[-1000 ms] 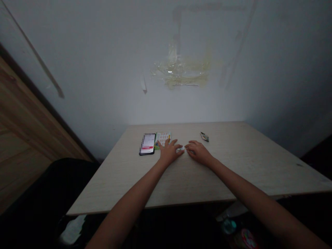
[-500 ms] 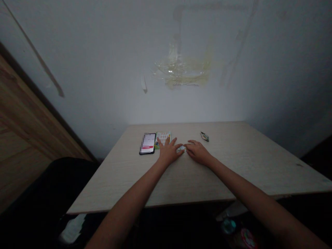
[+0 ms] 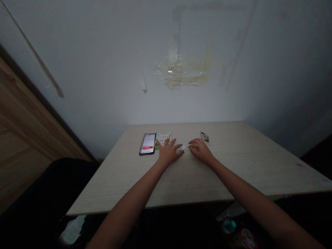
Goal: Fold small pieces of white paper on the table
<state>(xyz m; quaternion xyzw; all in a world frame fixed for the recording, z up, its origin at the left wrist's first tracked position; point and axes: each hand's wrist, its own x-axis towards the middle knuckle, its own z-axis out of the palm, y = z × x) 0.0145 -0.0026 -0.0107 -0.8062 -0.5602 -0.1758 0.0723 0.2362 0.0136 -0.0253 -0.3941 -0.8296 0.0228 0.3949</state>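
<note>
My left hand (image 3: 168, 151) lies with its fingers spread over the table, thumb and forefinger bracketing a small pale paper-like piece (image 3: 181, 148). Its outer fingers reach over the lower part of a flat green-edged sheet or packet (image 3: 163, 137) with printed rows. To the right of the pale piece, my right hand (image 3: 200, 150) has its thumb and forefinger drawn together close to that piece's edge. Whatever those fingertips hold, if anything, is too small to make out.
A phone (image 3: 147, 143) with its screen lit lies left of the green-edged sheet. Beyond my right hand rests a small folded, dark-patterned item (image 3: 204, 136). The wooden table (image 3: 124, 180) meets a wall (image 3: 103, 69) with old tape on it. A bottle (image 3: 229, 226) shows below the table edge.
My right hand has shifted slightly right, away from my left hand, widening the gap between them. The left hand stays in nearly the same place.
</note>
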